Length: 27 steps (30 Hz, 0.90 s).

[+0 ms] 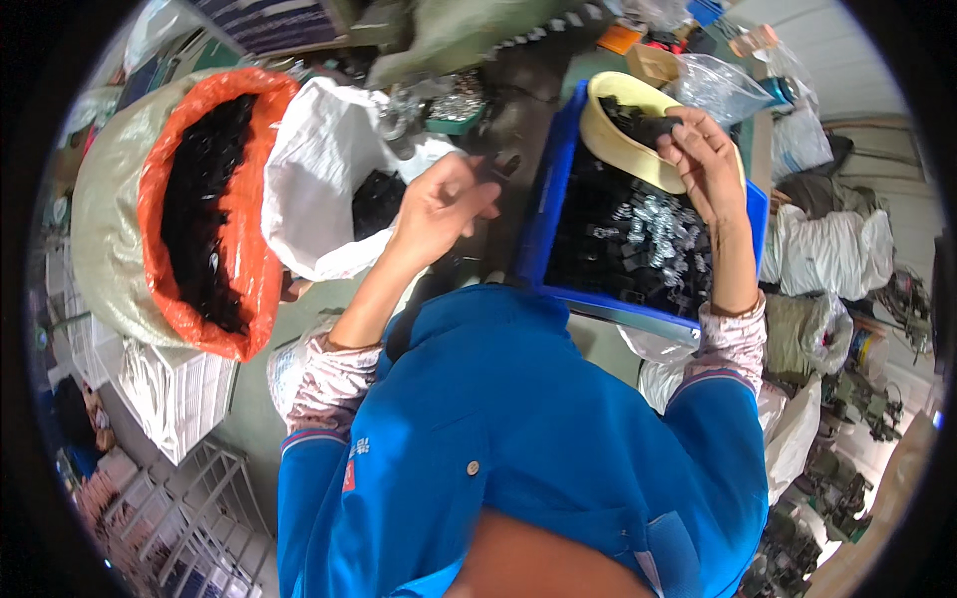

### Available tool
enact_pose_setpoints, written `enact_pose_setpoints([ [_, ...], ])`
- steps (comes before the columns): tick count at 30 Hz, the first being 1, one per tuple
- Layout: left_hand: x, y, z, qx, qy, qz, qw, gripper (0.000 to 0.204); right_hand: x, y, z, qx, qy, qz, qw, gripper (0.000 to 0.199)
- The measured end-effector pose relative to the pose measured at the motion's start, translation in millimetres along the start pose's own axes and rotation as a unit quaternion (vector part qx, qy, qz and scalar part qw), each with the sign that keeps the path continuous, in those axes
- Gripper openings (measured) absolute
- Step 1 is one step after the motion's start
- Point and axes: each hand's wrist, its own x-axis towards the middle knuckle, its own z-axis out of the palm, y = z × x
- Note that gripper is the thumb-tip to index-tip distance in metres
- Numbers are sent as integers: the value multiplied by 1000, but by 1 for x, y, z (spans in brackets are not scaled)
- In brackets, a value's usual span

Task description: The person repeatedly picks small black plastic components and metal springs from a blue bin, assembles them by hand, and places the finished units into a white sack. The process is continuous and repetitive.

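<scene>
My right hand pinches a small black part over the rim of a cream oval tub, which has more black pieces inside. The tub sits on the far side of a blue tray that contains black parts and shiny metal clips. Left of the tray, my left hand is closed, its thumb and fingers drawn together and slightly blurred. A dark piece shows right by its fingertips; whether the hand grips it is unclear.
To the left are a white sack with black parts and a large orange-lined sack full of black pieces. A green box of small metal parts is at the back. Clear plastic bags lie behind the tub.
</scene>
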Motion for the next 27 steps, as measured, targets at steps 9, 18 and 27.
enact_pose_setpoints([
  [9,-10,21,-53,151,-14,102,983,25,11,62,155,-10,-93,-8,996,27],
  [18,-6,37,-105,242,-14,156,958,23,32,75,206,-190,-102,-32,976,25],
  [27,18,60,-138,419,-62,189,886,36,49,99,244,-214,-50,-128,967,24],
])
